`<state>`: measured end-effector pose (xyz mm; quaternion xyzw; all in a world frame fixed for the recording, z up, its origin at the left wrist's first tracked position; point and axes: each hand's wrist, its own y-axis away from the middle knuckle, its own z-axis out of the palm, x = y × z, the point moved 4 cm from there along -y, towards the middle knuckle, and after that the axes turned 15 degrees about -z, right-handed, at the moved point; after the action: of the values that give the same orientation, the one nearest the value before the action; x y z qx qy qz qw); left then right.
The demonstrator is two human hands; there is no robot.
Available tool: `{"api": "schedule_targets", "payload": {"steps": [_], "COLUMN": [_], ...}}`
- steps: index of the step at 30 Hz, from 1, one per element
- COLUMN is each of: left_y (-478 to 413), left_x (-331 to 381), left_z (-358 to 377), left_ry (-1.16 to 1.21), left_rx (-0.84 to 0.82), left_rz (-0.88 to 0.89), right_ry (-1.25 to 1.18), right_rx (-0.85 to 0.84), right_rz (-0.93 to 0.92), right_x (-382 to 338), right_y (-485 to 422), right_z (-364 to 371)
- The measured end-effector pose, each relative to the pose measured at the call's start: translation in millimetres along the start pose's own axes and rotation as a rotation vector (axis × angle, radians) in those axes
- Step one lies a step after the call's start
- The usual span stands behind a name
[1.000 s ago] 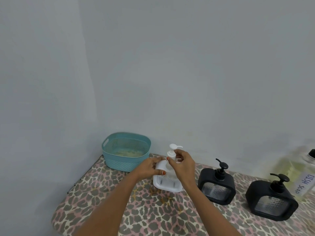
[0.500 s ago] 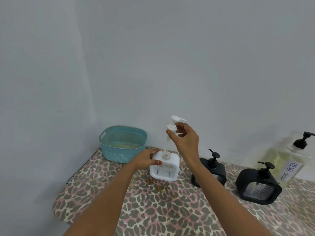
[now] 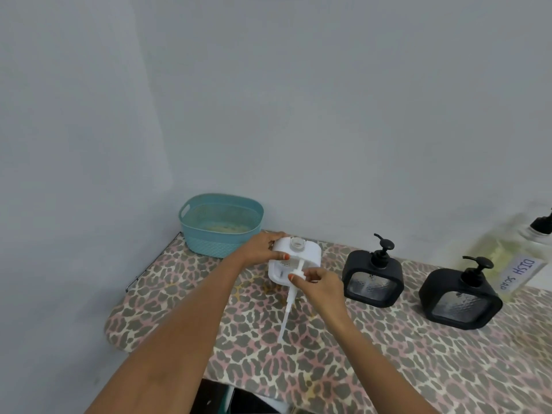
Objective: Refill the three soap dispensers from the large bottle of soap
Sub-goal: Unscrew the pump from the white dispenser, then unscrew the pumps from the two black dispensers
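The left hand [image 3: 260, 249] grips the white dispenser [image 3: 310, 253] by its upper left corner, fingers curled over the top and thumb pressed on the front face. The dispenser stands on the desk [image 3: 328, 372] with its neck [image 3: 297, 244] open and uncapped. Just in front of it, the right hand [image 3: 322, 289] pinches the head of the white pump [image 3: 288, 306] between thumb and curled fingers. The pump is out of the dispenser, and its long tube slants down and to the left toward the desk; whether the tip touches the cover cannot be told. To the right stands a black dispenser [image 3: 372, 274] with its pump on, and further right a second black dispenser [image 3: 460, 298], also capped. Behind that one, at the right edge, the bottle [image 3: 504, 252] of pale yellow soap carries a label reading "DISH SOAP". A teal basket [image 3: 221, 231] sits in the corner behind the left hand, against the wall [image 3: 328, 115].
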<state>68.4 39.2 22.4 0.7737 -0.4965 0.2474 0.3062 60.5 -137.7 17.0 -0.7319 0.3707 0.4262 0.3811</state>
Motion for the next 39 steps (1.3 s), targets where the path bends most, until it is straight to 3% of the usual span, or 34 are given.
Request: {"api": "schedule_targets", "payload": {"steps": [10, 33, 39], "left_y": [-3, 19, 30], "left_x": [-6, 11, 41], "left_z": [3, 4, 8], "left_ry": [0.058, 0.126, 0.250], "left_rx": [-0.019, 0.167, 0.134], "left_rz": [-0.032, 0.018, 0.109], "right_ry": [0.009, 0.073, 0.074], "right_rx": [-0.132, -0.126, -0.014], "right_rz": [0.197, 0.236, 0.123], "right_x": [45, 47, 25], "right_y": [19, 28, 20], "right_z": [44, 31, -12]}}
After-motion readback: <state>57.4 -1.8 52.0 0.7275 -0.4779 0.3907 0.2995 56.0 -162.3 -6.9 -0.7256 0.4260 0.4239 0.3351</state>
